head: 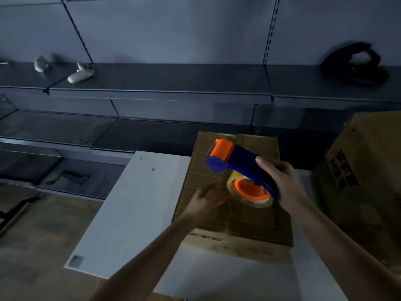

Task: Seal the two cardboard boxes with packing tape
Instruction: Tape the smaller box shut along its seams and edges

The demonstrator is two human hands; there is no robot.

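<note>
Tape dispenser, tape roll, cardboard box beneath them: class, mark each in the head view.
tape dispenser (pixel 243 159): head view, on its blue body.
tape roll (pixel 256 203): head view, on its yellowish near edge.
cardboard box (pixel 249 223): head view, on its top flap.

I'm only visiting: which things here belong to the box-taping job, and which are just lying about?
For the job:
- tape dispenser, gripped by the right hand
- near cardboard box on the white table, with the left hand over it
- second cardboard box, at right

Lying about:
- white controllers on the shelf
- black strap-like object on the shelf
</note>
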